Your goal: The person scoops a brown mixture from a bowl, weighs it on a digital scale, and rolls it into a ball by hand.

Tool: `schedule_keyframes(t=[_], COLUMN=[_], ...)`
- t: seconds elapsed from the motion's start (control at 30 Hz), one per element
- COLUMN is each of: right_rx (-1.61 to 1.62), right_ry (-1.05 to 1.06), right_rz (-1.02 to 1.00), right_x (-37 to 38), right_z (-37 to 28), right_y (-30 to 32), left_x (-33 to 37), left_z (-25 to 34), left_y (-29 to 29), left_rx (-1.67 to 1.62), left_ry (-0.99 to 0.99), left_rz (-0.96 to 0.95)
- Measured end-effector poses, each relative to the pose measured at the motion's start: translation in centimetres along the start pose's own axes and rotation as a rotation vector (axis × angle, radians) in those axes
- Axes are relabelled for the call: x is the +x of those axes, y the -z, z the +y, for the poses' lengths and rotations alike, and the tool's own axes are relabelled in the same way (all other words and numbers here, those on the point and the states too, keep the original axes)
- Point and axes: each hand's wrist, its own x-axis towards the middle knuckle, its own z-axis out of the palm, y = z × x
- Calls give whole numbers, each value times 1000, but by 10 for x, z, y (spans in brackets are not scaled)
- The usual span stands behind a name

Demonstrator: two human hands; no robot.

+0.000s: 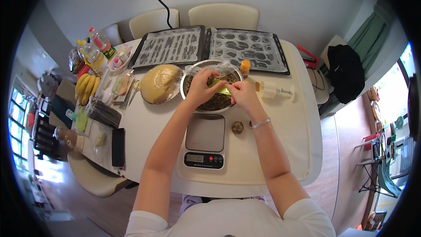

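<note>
Both my hands are over a round metal bowl (183,98) of dark, crumbly filling (216,103). Between them is a bright green, flat tool (224,90) that looks like a small spatula. My right hand (242,96) pinches its end. My left hand (202,88) has its fingers curled inward and its thumb against the green tool; what lies in its palm is hidden. Below the bowl stands a digital kitchen scale (205,134) with a bare plate. Right of the scale sits a rolled ball of filling (237,127), and another small piece shows partly beside my right forearm.
Left of the bowl is a large plastic-wrapped mound of yellow dough (161,84). Two lined black baking trays (247,49) lie at the back. An orange-capped bottle (244,68) and a white press-like tool (275,91) stand right. Bananas (87,87), bottles and a phone (118,147) crowd the left.
</note>
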Motion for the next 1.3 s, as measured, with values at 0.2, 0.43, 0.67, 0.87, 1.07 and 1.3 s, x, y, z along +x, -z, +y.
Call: schedule_keyframes(t=[0.2,0.43,0.67,0.87,1.07,1.3], right_rx=[-19,-102,-35,4,-16,-54], right_ry=[148,236,115,136,159,198], right_rz=[26,55,68,80,72,94], right_x=[-16,-24,-19,-14,-13,-11], right_z=[-22,-27,-29,-21,-18,-16], right_y=[-3,17,34,35,35,39], left_x=[19,24,14,20,13,16], left_z=[-7,-19,-40,-22,-36,-9], left_y=[1,4,9,7,6,11], left_rx=[-666,-1148,-1458,-1339,-1551,-1513], left_ry=[484,811,835,984,899,826], left_rz=[266,349,161,307,144,265])
